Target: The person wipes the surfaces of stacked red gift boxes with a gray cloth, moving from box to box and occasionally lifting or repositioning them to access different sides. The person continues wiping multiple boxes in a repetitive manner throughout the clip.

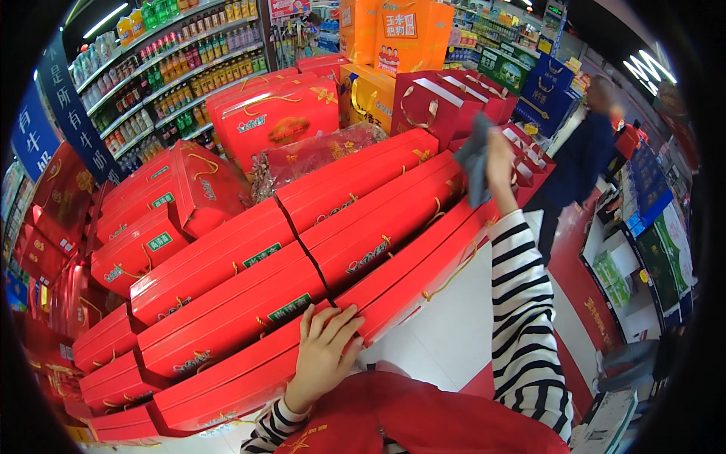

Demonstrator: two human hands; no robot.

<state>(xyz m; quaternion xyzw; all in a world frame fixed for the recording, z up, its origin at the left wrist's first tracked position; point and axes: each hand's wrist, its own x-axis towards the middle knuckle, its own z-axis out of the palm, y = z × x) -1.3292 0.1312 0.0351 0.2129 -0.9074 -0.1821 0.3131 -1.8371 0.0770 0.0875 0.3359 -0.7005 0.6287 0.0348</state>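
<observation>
Rows of red cardboard gift boxes point(227, 318) with gold cord handles stand packed side by side before me. My left hand point(328, 343) rests palm down on the top edge of the front row, at a joint between two boxes, fingers spread. A grey-blue cloth point(474, 160) hangs from my right hand point(499, 162), which is raised at the far right end of the rows. From this angle I cannot tell whether the cloth touches the boxes beneath it. Just beyond that hand are dark red paper gift bags point(431, 108).
Drink shelves point(170, 74) line the back left. Orange cartons point(397, 34) stand behind the red boxes. A person in dark clothes point(578, 147) stands in the aisle on the right. White floor tiles point(448, 323) show between me and the boxes, with stacked cartons point(658, 249) farther right.
</observation>
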